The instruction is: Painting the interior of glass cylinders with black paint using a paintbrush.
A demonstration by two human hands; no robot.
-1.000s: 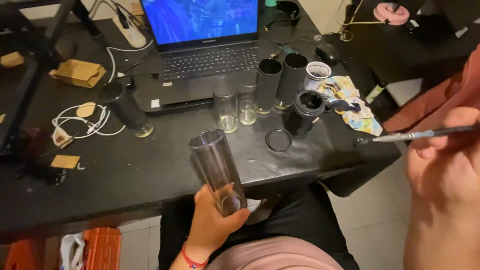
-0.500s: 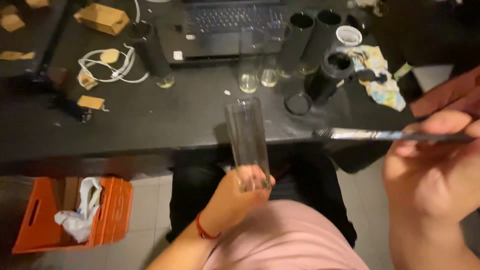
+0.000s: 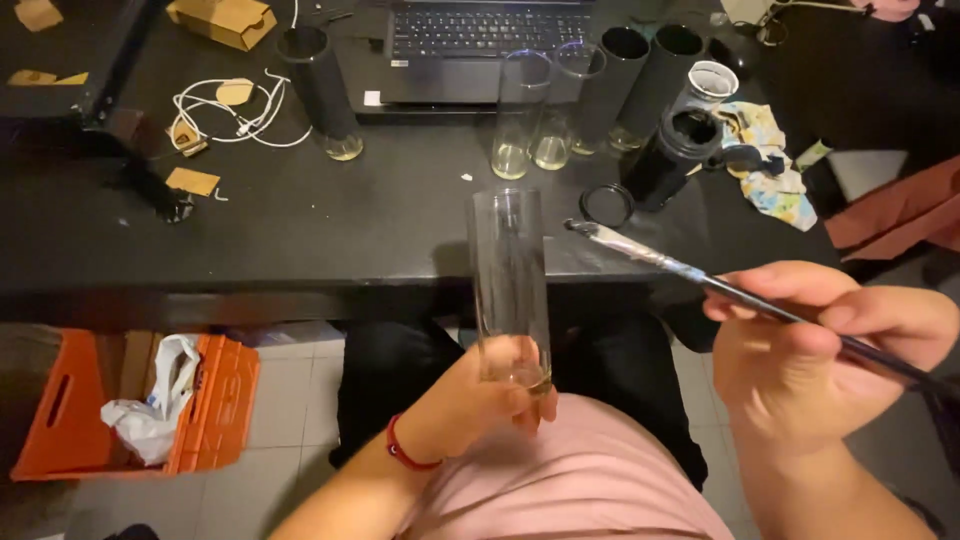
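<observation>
2 clear glasses [image 3: 530, 150] on table, 1 glass [image 3: 510, 280] in left hand [image 3: 470, 400].

Laptop [image 3: 480, 45], orange crate [image 3: 130, 405], black flask [image 3: 672, 157].

A home hobby desk is showing here: a laptop [image 3: 480, 45], painted glass tubes [image 3: 625, 85] and cables [image 3: 235, 110] are crowding a black table [image 3: 300, 220].
</observation>
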